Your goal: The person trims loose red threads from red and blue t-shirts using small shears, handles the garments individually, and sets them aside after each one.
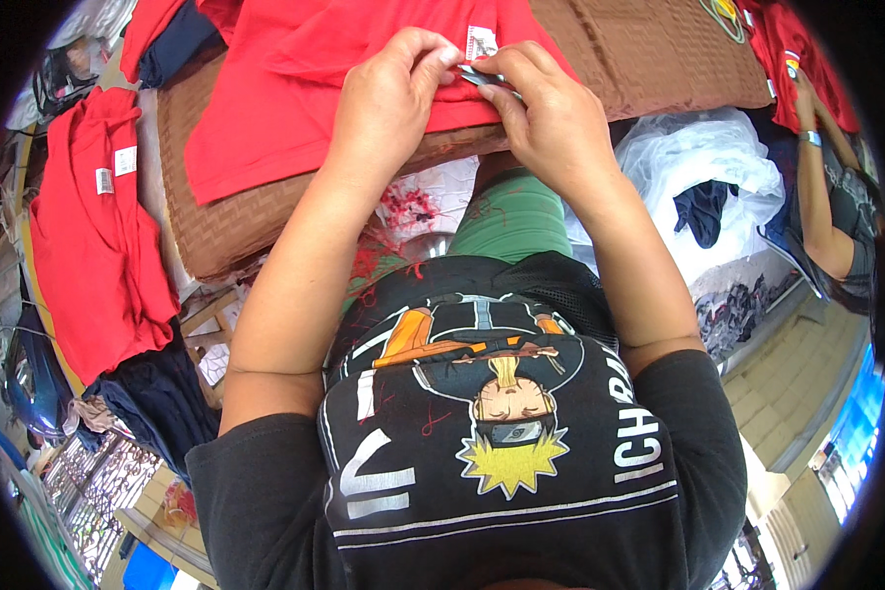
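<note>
Apparently thread-trimming. Red garment on brown padded surface, toward its near edge; above that edge, L hand pinched narrow, held bit unclear; R hand grips small metal snips. Next cut prob. needs blade tips clear of cloth.

We've got a solid bright red garment over a brown cover with a tone-on-tone geometric pattern. Off left, more plain red cloth, plus navy fabric. Our trousers are green, and our black tee has an orange-and-yellow cartoon print.
</note>
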Tool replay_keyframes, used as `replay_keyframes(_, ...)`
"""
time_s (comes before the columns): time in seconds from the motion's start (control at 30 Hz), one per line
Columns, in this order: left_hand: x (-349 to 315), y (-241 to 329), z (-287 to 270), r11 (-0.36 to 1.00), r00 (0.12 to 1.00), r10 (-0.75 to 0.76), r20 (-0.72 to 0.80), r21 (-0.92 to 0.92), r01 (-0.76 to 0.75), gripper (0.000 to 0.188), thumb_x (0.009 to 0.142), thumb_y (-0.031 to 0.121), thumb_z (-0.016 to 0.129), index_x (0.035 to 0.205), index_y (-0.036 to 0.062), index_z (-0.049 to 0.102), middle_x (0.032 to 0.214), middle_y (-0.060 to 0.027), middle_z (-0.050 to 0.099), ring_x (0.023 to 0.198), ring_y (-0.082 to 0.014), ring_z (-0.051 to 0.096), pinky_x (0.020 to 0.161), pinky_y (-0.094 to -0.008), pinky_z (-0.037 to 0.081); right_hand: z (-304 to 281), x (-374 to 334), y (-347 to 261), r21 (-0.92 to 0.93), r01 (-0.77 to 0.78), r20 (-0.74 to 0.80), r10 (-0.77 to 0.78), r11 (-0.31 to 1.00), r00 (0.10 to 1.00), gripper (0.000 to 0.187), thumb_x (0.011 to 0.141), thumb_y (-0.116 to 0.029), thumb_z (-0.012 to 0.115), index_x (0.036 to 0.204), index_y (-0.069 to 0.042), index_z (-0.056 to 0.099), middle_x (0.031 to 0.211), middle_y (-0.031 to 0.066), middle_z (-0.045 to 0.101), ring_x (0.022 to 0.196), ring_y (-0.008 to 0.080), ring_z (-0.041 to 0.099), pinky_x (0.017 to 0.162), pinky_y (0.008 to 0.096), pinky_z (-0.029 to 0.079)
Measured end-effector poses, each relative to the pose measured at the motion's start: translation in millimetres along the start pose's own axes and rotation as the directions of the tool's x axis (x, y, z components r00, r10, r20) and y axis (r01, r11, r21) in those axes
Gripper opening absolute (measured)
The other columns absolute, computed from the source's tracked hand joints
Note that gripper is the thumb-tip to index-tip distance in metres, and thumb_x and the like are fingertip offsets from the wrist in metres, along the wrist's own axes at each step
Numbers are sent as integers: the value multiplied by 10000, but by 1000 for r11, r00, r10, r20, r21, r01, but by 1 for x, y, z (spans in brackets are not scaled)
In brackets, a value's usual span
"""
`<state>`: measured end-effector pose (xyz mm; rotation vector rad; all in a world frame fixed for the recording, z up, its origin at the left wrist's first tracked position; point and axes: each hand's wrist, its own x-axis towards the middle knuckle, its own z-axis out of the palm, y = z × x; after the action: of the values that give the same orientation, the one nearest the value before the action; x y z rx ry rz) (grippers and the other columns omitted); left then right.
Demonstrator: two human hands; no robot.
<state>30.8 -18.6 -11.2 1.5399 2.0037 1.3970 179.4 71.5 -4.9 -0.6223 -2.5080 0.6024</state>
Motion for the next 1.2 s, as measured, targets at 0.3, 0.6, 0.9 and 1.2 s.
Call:
replay_keyframes(0.3,6,28,-47,973,957,96,275,-228,-32,139,850,118,680,906,-9,690,980,-87,690,922,-178,650,855,-294,496,-27,4,10,199,-142,-54,156,970,986,145,886,-68,617,1022,-40,659,889,107,656,837,183,634,751,303,493)
replay_keyframes(0.6,-14,0,11,981,999,-27,45,191,18,198,801,107,723,991,53,715,1050,-92,680,928,-180,661,803,-288,528,-2,-9,25,308,-144,-47,166,940,985,153,862,-131,619,993,-57,648,953,165,665,909,351,638,786,406,494)
replay_keyframes(0.9,-4,14,-38,924,978,-100,183,-348,159,193,885,140,651,980,-20,704,1037,-102,681,1007,-156,606,898,-308,471,-3,-8,26,377,-170,3,182,911,983,184,866,-149,630,1017,-46,647,971,163,675,924,333,652,804,385,500)
replay_keyframes(1.2,-24,70,-233,904,959,221,177,-405,-134,406,1009,248,400,867,8,695,1119,-189,639,1090,-348,602,975,-477,411,-16,18,21,476,-147,27,153,867,988,268,863,-147,704,1089,-17,639,950,15,645,874,68,569,773,235,463)
